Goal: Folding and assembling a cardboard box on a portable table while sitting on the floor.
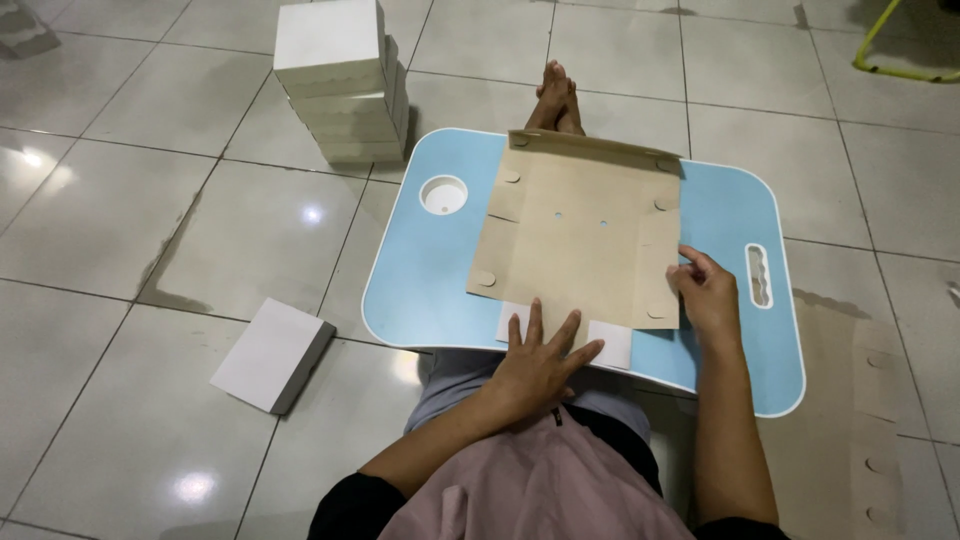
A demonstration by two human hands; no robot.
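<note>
A flat brown cardboard box blank [580,235] lies on a light blue lap table [420,270], its far edge folded up. My left hand [535,365] rests flat with fingers spread on the blank's near edge, between two white flaps [612,343]. At the blank's right edge, my right hand [705,295] pinches a side flap with its fingertips. My bare feet [556,98] show beyond the table.
A stack of white folded boxes [345,85] stands on the tiled floor at the far left. One white box [272,355] lies on the floor near left. More brown cardboard blanks [860,400] lie on the floor at right. A yellow frame [890,60] is far right.
</note>
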